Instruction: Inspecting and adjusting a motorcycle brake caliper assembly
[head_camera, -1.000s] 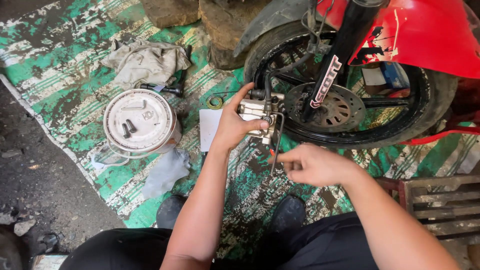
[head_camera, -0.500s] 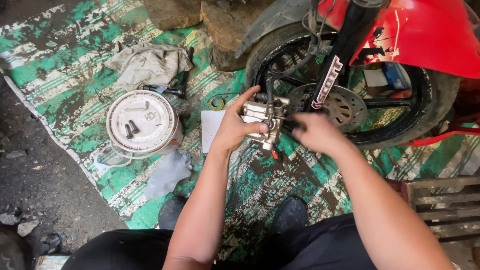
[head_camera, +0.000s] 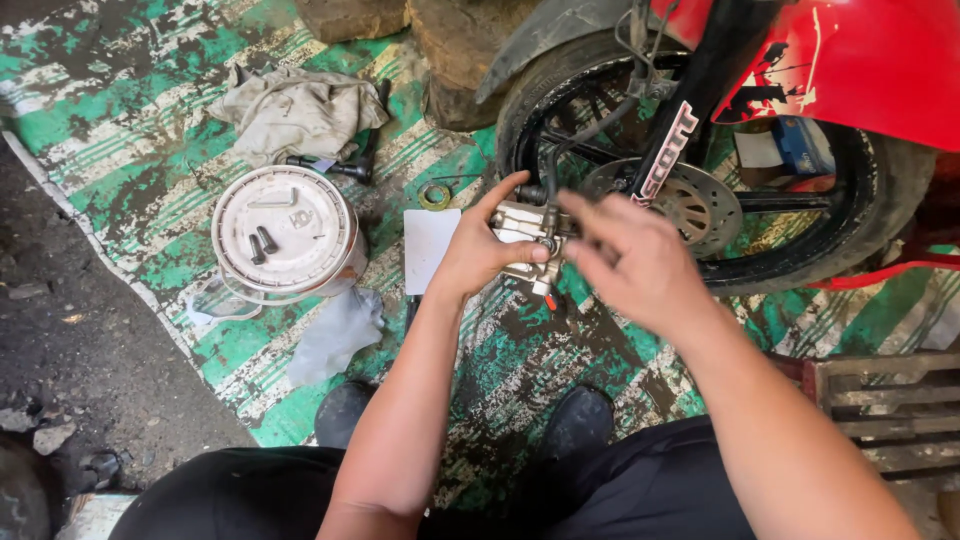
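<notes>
My left hand (head_camera: 478, 252) grips a silver brake caliper (head_camera: 518, 220) and holds it up beside the front wheel (head_camera: 880, 210) of a red motorcycle. A black hose (head_camera: 585, 135) runs from the caliper up toward the fork. My right hand (head_camera: 640, 262) is blurred and reaches in from the right. Its fingers are spread against the caliper's right side and hide part of it. The brake disc (head_camera: 700, 205) shows just behind my right hand.
A white bucket (head_camera: 285, 235) with two dark bolts on its lid stands at left on the green and white mat (head_camera: 120, 120). A dirty rag (head_camera: 295, 110), black tools (head_camera: 340, 165), a grey cloth (head_camera: 335, 330), a white card (head_camera: 430, 245) and a ring (head_camera: 434, 195) lie nearby. A metal grate (head_camera: 890, 410) is at right.
My right hand has risen from lower right, below the caliper, up to its right side. My left hand has kept hold of the caliper in nearly the same place.
</notes>
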